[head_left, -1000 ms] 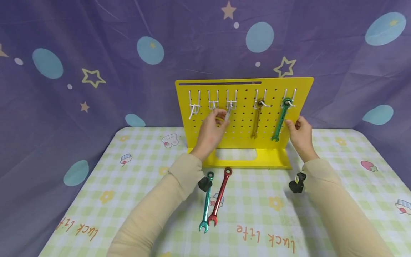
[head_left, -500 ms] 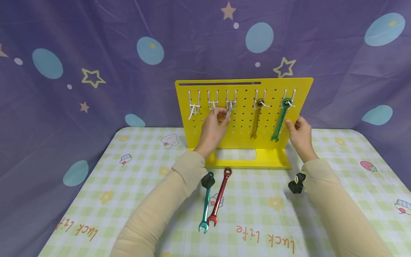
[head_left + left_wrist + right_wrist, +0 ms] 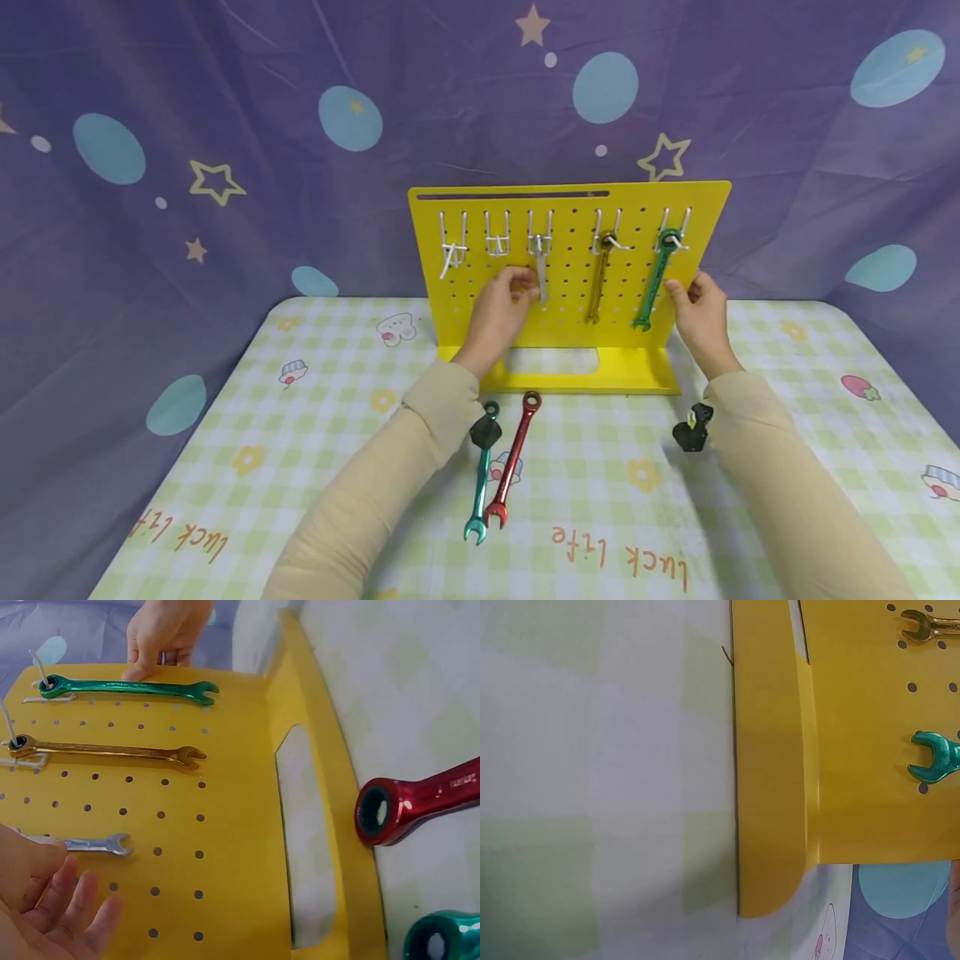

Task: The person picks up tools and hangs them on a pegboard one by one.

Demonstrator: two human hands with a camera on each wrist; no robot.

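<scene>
A silver wrench (image 3: 542, 279) hangs from the middle double hook of a yellow pegboard (image 3: 558, 335). Beside its shaft is my left hand (image 3: 495, 315); in the left wrist view the fingers (image 3: 82, 900) are loosely spread and the thumb overlaps the shaft. My right hand (image 3: 702, 318) grips the board's right edge, thumb in front and the other fingers partly hidden behind. Near that thumb hangs a green wrench (image 3: 657, 279), with a gold wrench (image 3: 599, 283) on the hook to its left. Only a sliver of the right hand shows in the right wrist view.
Two white hooks, the left one (image 3: 453, 250) and its neighbour (image 3: 497, 242), carry no wrench. A teal wrench (image 3: 481, 492) and a red wrench (image 3: 514, 462) lie on the checked tablecloth (image 3: 600, 483) before the board. A purple curtain (image 3: 480, 100) hangs behind.
My left hand has let go of the silver wrench and moved slightly down; the wrench now hangs straighter on its hook. The right hand has stayed at the board's edge.
</scene>
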